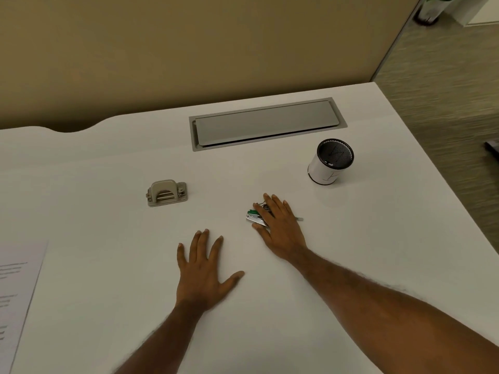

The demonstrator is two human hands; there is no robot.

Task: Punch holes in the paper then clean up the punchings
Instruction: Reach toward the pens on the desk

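Note:
A beige two-hole punch (166,192) sits on the white desk (108,168), left of centre. A printed sheet of paper (16,290) lies at the desk's left edge, partly out of frame. My left hand (204,273) lies flat on the desk with fingers spread, below and right of the punch. My right hand (279,225) rests with straight fingers on a small bunch of keys (255,215) with a green tag, to the right of the punch.
A white pen cup (330,161) with a black mesh inside stands at the right. A grey cable hatch (267,124) is set into the desk's back. A beige partition rises behind; carpeted floor lies beyond the right edge.

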